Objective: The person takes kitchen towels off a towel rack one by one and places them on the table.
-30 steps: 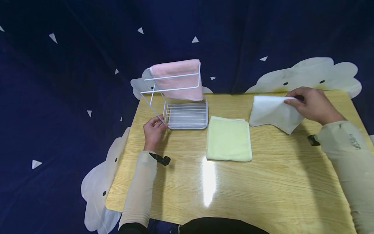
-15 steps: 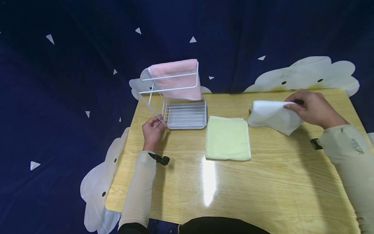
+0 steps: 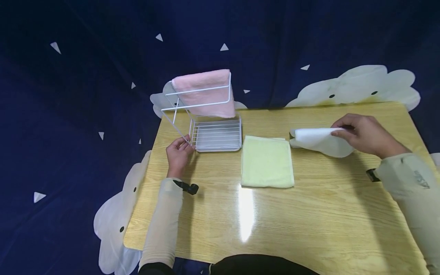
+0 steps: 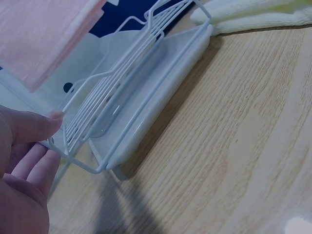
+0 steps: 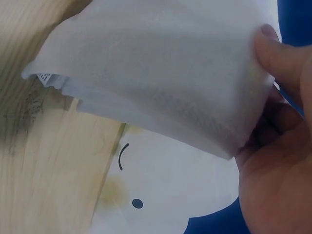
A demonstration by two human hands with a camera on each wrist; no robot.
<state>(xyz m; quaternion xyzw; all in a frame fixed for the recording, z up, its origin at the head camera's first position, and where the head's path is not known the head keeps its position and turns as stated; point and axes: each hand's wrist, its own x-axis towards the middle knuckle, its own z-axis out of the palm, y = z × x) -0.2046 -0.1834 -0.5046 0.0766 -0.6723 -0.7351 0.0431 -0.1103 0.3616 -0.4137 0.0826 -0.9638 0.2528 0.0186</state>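
At the left of the table, my left hand [image 3: 177,157] pinches the lower side wire of a white wire rack [image 3: 196,104] between thumb [image 4: 41,126] and fingers. The rack has a slatted base over a shallow tray [image 4: 146,117]. A folded pink towel [image 3: 206,82] hangs over its top rear bar. To the right, my right hand [image 3: 366,135] pinches the edge of a folded white towel [image 3: 316,138]; its lower layers sag near the tabletop, and a small printed tag shows in the right wrist view. A folded pale yellow towel [image 3: 267,162] lies flat between rack and white towel.
The wooden table [image 3: 309,221] has its back edge close behind the rack. A dark blue curtain [image 3: 275,46] with white triangles and cloud shapes hangs behind and at the left. Two front bars of the rack [image 3: 196,106] carry nothing.
My right hand has come slightly down and nearer with the white towel, whose hanging part has folded lower onto itself. My left hand keeps its hold on the rack.
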